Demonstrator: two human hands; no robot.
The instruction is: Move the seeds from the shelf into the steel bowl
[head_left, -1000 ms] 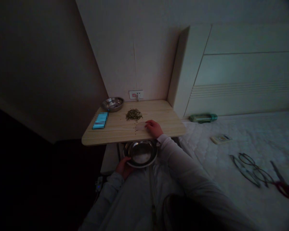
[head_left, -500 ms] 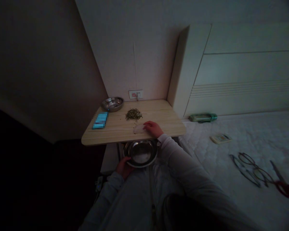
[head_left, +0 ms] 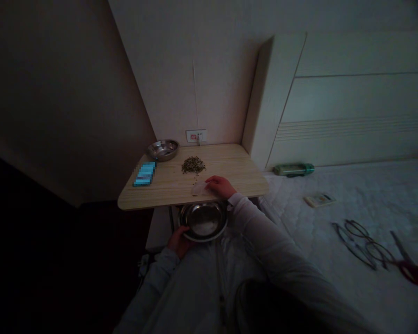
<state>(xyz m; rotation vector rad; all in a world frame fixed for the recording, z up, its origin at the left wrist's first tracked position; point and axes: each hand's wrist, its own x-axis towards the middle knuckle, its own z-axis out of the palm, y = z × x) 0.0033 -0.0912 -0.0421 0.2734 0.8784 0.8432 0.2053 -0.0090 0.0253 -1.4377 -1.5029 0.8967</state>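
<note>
My left hand grips the rim of a steel bowl, thumb over the edge. The bowl sits just below the front edge of the wooden table, above my lap. My right hand is closed on a thin, pale translucent piece, perhaps plastic, pressed to the tabletop near that edge. A few dark grains lie by the piece. Behind it is a small heap of greenish-brown grains or seeds, with several strays trailing toward my right hand.
A second steel bowl stands at the table's back left, with a lit phone in front of it. On the bed lie a green bottle, a pale device, glasses and red-handled scissors. A wall socket is behind the table.
My right hand and the translucent piece have shifted slightly left and toward the table's front edge. The left hand and its bowl have barely moved.
</note>
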